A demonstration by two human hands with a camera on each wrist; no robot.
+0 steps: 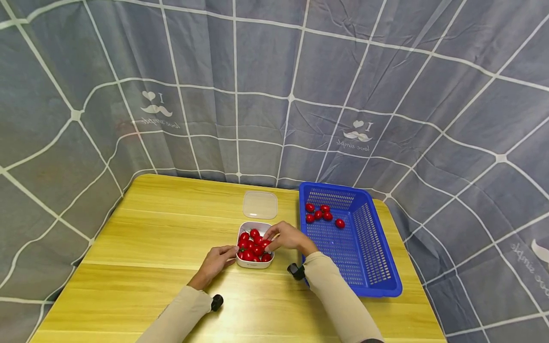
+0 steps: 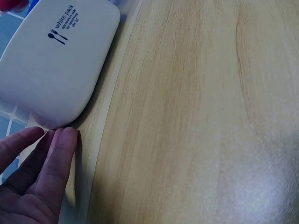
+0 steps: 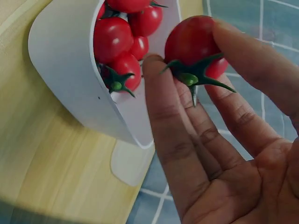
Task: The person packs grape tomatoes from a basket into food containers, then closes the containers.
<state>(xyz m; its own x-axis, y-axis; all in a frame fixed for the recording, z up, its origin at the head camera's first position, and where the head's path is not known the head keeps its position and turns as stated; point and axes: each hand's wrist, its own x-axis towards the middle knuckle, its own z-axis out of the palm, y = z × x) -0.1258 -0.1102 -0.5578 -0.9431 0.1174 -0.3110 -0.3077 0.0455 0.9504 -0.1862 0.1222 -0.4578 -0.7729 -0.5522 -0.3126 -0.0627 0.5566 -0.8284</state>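
A white plastic container, heaped with cherry tomatoes, stands at the middle of the wooden table. My right hand is at its right side, pinching a red cherry tomato with a green calyx between thumb and fingers. In the right wrist view this tomato is beside the container's rim, close to the others. My left hand is at the container's left side. Its fairly straight fingertips touch the lower corner of the wall, which carries dark printed lettering.
A blue perforated basket stands on the right, with several cherry tomatoes toward its far left corner. Behind the container lies a translucent lid flat on the table. A grey checked curtain surrounds the table's back and sides.
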